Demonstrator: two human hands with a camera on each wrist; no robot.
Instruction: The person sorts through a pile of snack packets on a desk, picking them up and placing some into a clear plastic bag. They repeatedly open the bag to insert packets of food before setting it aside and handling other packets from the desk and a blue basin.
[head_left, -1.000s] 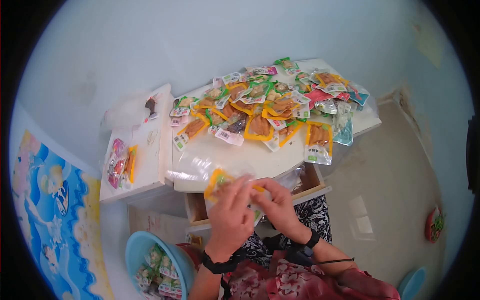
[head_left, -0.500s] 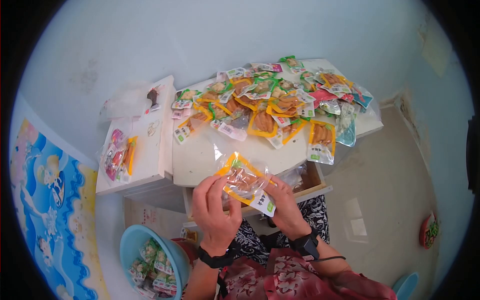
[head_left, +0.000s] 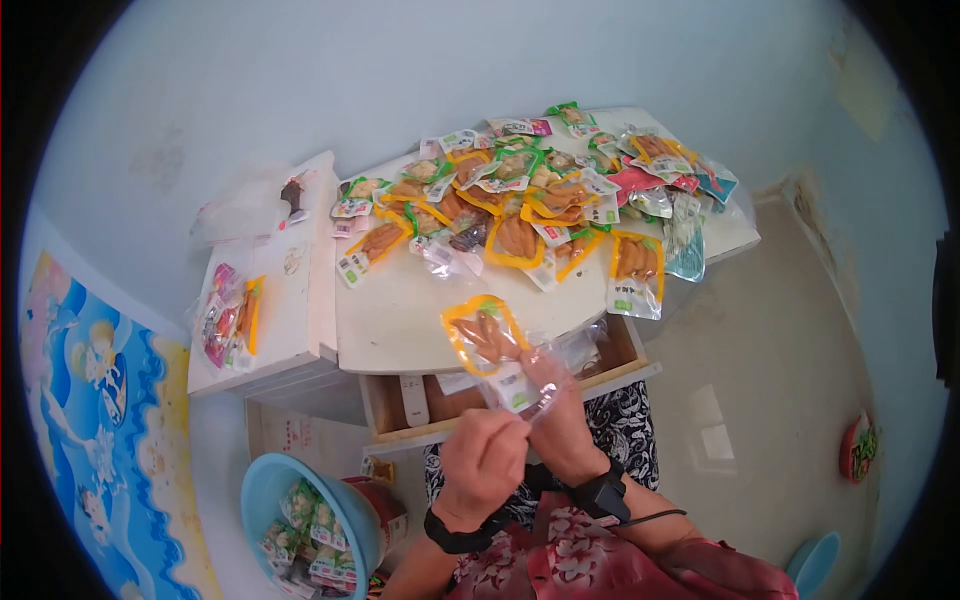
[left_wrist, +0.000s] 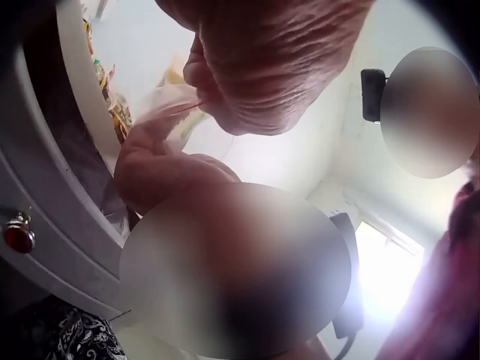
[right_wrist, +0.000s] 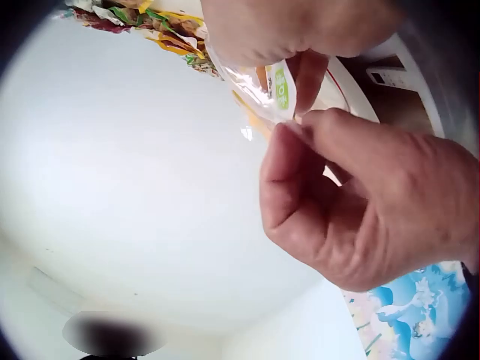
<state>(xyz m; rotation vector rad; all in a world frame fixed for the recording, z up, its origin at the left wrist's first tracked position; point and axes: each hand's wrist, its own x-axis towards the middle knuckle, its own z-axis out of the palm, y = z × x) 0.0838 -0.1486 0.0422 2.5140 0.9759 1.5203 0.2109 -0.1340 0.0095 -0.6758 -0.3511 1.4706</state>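
Note:
A yellow-bordered food pouch with brown pieces inside hangs in front of the white table, its white label end toward the person. Clear plastic film wraps loosely about that label end. My right hand grips the pouch from the right, its fingers partly hidden behind the plastic. With thumb and forefinger, my left hand pinches the edge of the clear plastic; the right wrist view shows this pinch on the left hand close up. In the left wrist view the right hand lies beyond the left.
Several food packets are heaped on the white table. Below its edge a drawer stands open with a white remote inside. A blue bucket of packets is at lower left. More packets lie on the side cabinet.
The pouch has turned and moved up, its label end now toward the person. My left hand has gone from the pouch's left side down to the plastic's near edge.

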